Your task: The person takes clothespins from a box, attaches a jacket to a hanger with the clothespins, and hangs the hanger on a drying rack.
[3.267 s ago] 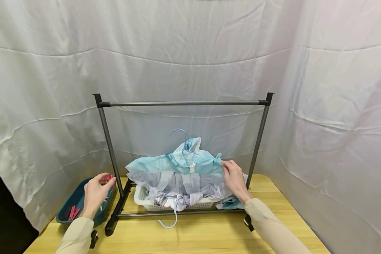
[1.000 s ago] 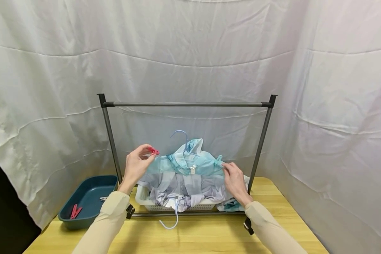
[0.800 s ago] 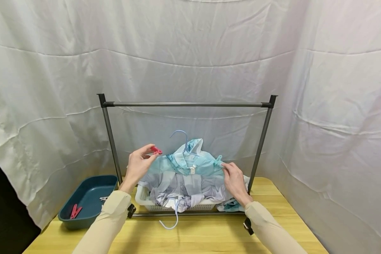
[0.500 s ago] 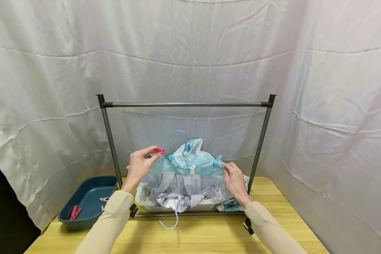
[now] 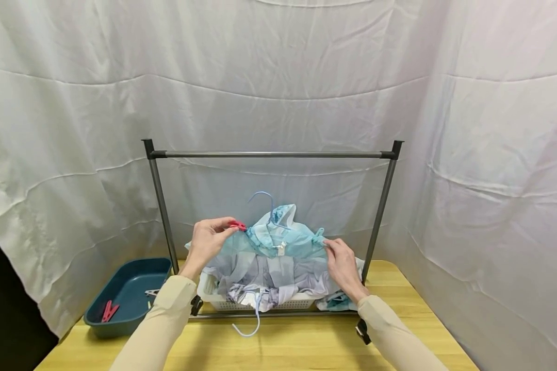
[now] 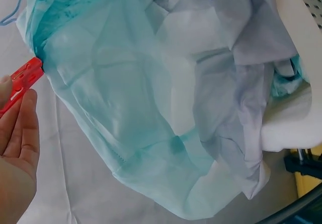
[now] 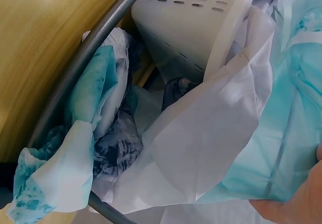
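Observation:
A turquoise garment [image 5: 223,245] on a blue hanger [image 5: 272,203] lies over a grey garment [image 5: 301,273]. In my left hand [image 5: 206,242], a red clothespin [image 5: 238,225] is pinched between thumb and fingers. Seen from the left wrist, the clothespin's tip [image 6: 36,66] meets the turquoise garment's edge [image 6: 43,50] beside the collar. With thumb and fingers, my right hand [image 5: 343,264] holds the turquoise fabric at the garment's right side, just below a teal clothespin [image 5: 318,236]. The right wrist view shows only part of that hand [image 7: 297,199].
Around the clothes stands a dark metal rack [image 5: 269,154]. Beneath them is a white perforated basket [image 5: 206,288]. A dark teal tray [image 5: 90,317] at left holds a red clothespin [image 5: 109,311] and a white one [image 5: 151,292]. A second hanger hook [image 5: 248,334] overhangs the lower bar.
My left hand has carried the red clothespin from above the tray rightward to the turquoise garment's collar edge, lowering slightly at the end. My right hand has stayed on the fabric.

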`<state>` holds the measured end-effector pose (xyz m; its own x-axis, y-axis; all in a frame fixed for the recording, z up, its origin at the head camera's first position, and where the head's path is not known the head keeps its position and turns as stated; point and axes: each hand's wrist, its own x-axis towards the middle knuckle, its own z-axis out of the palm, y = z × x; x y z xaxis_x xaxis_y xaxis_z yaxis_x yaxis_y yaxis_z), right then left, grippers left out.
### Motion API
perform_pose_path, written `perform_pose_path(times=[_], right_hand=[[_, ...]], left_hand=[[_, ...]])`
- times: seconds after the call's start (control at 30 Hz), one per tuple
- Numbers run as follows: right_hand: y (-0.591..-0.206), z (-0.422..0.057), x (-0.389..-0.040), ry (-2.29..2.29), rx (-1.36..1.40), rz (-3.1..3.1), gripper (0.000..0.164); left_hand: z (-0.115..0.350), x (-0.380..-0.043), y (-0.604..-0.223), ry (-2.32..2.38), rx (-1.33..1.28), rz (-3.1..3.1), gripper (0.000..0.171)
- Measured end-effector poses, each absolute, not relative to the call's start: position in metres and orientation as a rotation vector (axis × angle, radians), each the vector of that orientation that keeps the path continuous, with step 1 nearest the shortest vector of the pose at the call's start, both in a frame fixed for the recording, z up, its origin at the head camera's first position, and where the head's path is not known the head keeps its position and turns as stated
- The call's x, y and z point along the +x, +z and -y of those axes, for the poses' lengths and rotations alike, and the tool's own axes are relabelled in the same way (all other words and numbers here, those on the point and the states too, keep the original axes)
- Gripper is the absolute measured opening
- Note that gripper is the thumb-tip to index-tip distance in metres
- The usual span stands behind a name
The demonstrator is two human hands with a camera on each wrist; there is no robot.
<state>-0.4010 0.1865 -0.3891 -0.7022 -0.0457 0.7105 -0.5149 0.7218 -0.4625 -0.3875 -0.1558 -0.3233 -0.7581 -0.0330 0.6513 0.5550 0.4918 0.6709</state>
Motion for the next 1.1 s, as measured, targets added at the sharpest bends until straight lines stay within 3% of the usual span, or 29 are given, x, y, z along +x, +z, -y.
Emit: perform_pose_path(times=[0.9, 1.1], right_hand=[[-0.389, -0.189, -0.399, 0.905, 0.463, 2.255, 0.023], [-0.388, -0.19, -0.401, 0.891, 0.472, 2.228, 0.023]], left_hand=[[0.162, -0.398, -0.31, -1.027, -0.562, 2.419, 0.01], [0.16, -0.401, -0.307, -1.004, -0.66, 2.417, 0.033]])
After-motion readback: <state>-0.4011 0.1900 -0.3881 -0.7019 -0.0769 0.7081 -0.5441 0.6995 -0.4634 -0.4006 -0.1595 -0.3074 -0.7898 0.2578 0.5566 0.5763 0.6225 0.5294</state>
